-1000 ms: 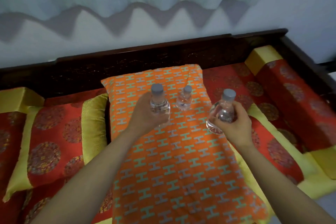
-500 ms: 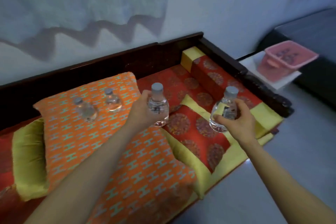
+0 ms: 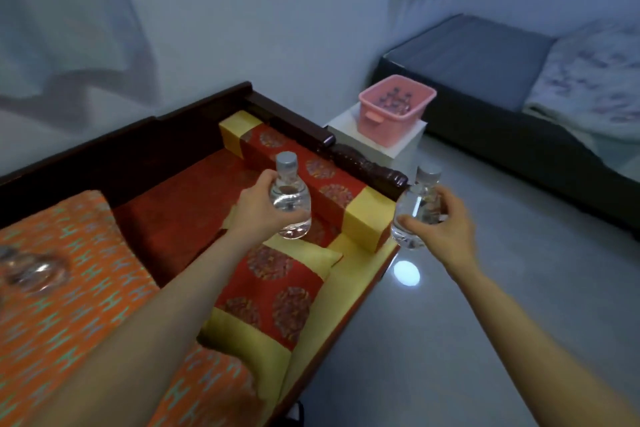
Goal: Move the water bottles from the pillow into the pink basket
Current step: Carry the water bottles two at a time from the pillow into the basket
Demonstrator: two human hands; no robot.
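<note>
Two hands are in view, the left hand (image 3: 258,210) and the right hand (image 3: 440,229); each grips one clear water bottle, the left bottle (image 3: 289,198) and the right bottle (image 3: 415,208), two in all. Far left of the left hand, the blurred bottles (image 3: 31,272) lie on one orange pillow (image 3: 69,322), too smeared to count. Beyond the right hand, one pink basket (image 3: 398,121) sits on one white stand (image 3: 398,149) and holds several basket bottles (image 3: 394,99), too small to count.

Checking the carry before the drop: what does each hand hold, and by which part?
The left hand grips one water bottle round its body; the right hand grips a second bottle round its body too.
</note>
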